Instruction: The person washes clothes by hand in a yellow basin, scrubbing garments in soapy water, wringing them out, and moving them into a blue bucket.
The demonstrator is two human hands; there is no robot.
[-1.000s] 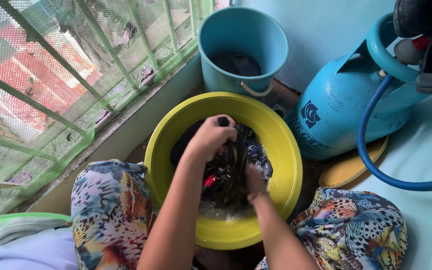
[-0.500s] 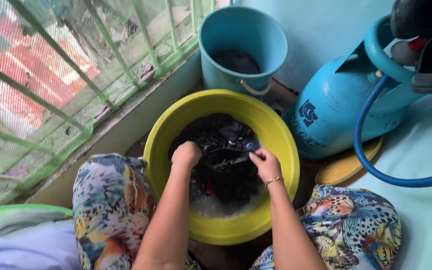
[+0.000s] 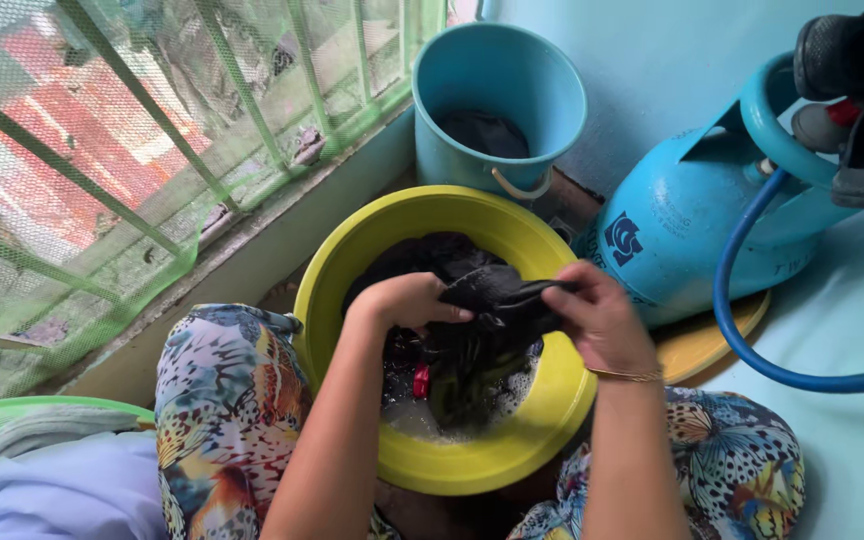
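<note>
Dark, soaked cloth garment [image 3: 497, 300] hangs bunched between both hands above the middle of the round yellow plastic basin [image 3: 552, 420], its lower folds trailing into the soapy water near the basin's front wall. The left hand [image 3: 407, 300] is clenched on one gathered end of the fabric, knuckles up, and the right hand [image 3: 602, 318], a thin gold bracelet [image 3: 630, 376] at its wrist, grips the other end just beside the basin's right rim. A small red patch shows in the wet cloth lower down. By its look the garment is soft and limp, heavy with water and slick with suds, so it would likely slip from a loose hold; bunched handfuls of fabric near the two ends, as gripped now, seem the surest places to take it. Beyond the basin's far rim stands a blue plastic bucket [image 3: 452, 130] with something dark inside, and at the basin's right side leans a blue gas cylinder [image 3: 692, 215] with a blue hose [image 3: 742, 345].
</note>
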